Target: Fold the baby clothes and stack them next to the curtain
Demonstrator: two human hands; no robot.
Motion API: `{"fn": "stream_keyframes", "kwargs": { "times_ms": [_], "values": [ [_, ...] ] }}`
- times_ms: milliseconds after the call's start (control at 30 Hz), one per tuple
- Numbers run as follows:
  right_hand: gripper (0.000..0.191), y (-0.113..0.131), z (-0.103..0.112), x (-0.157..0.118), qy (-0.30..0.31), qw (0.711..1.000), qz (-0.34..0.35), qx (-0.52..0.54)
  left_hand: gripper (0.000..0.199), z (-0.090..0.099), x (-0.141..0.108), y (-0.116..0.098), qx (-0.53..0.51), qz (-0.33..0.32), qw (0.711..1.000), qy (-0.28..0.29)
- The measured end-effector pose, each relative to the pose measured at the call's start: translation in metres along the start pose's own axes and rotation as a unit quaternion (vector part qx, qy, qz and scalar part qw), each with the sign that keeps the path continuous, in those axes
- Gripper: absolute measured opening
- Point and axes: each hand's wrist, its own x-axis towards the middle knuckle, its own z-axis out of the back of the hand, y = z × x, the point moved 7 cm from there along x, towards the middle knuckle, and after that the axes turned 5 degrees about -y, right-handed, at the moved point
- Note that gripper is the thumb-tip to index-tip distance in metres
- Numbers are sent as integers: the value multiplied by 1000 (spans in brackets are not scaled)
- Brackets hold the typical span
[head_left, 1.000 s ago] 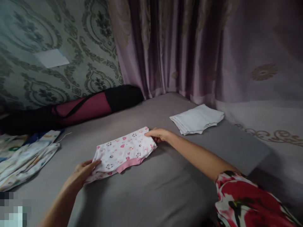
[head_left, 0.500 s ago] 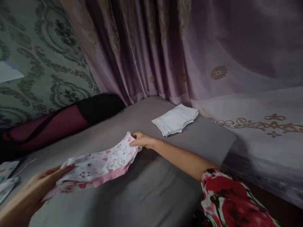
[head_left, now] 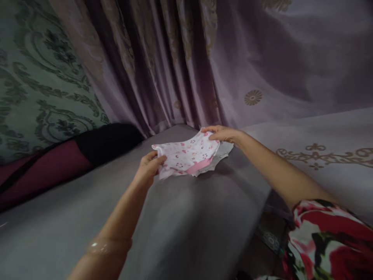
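Observation:
A small white garment [head_left: 186, 152] with pink and dark printed motifs and a pink trim is stretched between my two hands; it looks like child's underpants. My left hand [head_left: 149, 165] pinches its left end between thumb and fingers. At the upper right corner, my right hand [head_left: 223, 133] grips the cloth the same way. Beneath and behind the garment lies a folded white cloth stack [head_left: 223, 154], mostly covered, with only its right and lower edges showing. Whether the garment rests on the stack or hangs just above it, I cannot tell.
The grey bed surface [head_left: 180, 221] spreads under my arms, its edge dropping off at the lower right. A black and maroon long bag or bolster [head_left: 101, 144] lies along the patterned green wall [head_left: 52, 89]. Purple curtains [head_left: 163, 70] hang behind the far corner.
Both hands have carried the printed garment right and away from me, from over the near part of the bed to the white stack. My view has turned slightly right.

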Motion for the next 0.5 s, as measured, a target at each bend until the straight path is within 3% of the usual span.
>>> {"fn": "stream_keyframes", "kwargs": {
  "times_ms": [133,233,500],
  "values": [
    [48,-14,45,23,-35,981,-33,-189,45,-66,17,9,-73,-10,997,26],
    [51,-22,64,39,-63,955,-37,-289,51,-98,21,23,-107,10,994,33],
    [48,-48,74,64,-95,944,-7,-316,59,-135,16,70,-211,54,976,31]
  ]
}}
